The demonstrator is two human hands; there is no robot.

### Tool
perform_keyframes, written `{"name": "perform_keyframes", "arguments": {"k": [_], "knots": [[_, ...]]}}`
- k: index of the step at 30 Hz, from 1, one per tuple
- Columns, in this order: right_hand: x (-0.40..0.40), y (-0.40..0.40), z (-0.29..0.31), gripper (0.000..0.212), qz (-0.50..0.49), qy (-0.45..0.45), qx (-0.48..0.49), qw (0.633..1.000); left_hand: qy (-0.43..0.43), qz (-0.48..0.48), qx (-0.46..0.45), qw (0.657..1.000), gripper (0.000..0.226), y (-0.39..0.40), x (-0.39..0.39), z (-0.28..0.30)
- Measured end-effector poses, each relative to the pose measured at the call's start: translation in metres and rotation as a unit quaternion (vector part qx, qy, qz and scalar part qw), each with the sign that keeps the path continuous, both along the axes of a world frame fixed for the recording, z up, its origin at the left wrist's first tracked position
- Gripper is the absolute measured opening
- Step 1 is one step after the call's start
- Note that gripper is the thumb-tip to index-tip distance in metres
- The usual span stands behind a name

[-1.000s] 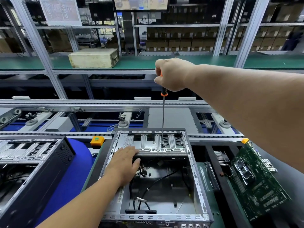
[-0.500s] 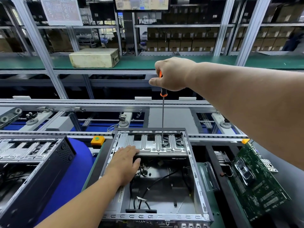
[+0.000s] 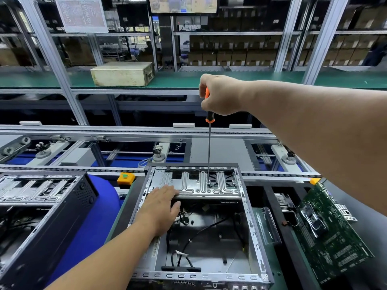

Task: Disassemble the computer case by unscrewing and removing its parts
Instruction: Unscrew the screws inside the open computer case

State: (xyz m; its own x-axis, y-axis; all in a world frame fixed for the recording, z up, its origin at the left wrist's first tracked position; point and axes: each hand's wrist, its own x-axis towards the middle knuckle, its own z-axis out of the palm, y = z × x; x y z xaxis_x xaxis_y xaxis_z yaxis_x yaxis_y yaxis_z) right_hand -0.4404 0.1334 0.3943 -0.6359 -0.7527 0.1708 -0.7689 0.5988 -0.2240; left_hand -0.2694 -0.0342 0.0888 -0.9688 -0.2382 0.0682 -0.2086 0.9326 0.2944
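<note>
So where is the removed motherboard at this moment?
In the head view the green motherboard lies tilted at the lower right, outside the open computer case, just right of a clear plastic piece beside that case.

Screwdriver: handle showing orange and black, shaft showing plain silver. Computer case: frame showing bare silver metal, its drive bracket carrying a ribbed, looping embossed pattern; black cables lying inside. Second case: showing black, with a dotted vent grid. Circuit board: showing green. Button box: showing yellow with a green button. Shelf: showing green. Box: showing yellowed cream.
</note>
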Motion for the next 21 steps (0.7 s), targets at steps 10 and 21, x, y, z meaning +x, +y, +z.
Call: {"name": "perform_keyframes", "arguments": {"k": [10, 21], "knots": [[-0.008, -0.001, -0.002, 0.033, -0.03, 0.079, 0.022, 0.996, 0.001, 0.002, 0.006, 1.0, 0.049, 0.0, -0.001, 0.001], [-0.009, -0.001, -0.004, 0.021, -0.047, 0.078, 0.008, 0.996, 0.003, 0.003, 0.004, 1.0, 0.048, 0.0, -0.001, 0.001]]}}
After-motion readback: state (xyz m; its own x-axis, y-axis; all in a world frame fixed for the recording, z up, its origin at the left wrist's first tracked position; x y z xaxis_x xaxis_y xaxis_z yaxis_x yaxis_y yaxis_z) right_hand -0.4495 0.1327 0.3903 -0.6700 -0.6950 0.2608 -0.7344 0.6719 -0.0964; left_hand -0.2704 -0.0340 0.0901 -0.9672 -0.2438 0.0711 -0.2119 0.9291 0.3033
